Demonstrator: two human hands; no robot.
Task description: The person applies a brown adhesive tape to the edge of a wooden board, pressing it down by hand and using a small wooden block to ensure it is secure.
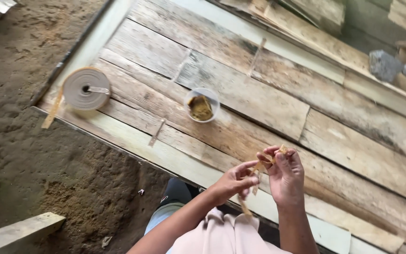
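Note:
Both my hands work a thin tan strip [258,167] over the near edge of a rough plank table [269,101]. My left hand [235,180] pinches the strip's lower part, and a loose end dangles below it. My right hand [285,173] grips the upper end between thumb and fingertips. A small clear cup [201,104] with a brownish lump inside stands on the planks beyond my hands. At the table's left corner lies a flat round roll of pale tape [86,88], with a tail hanging over the edge.
Sandy dirt floor [29,141] lies to the left of the table. Pale wooden pieces [17,232] rest on the ground at the lower left. Grey stones [385,65] and stacked boards sit at the upper right, past the table's far edge.

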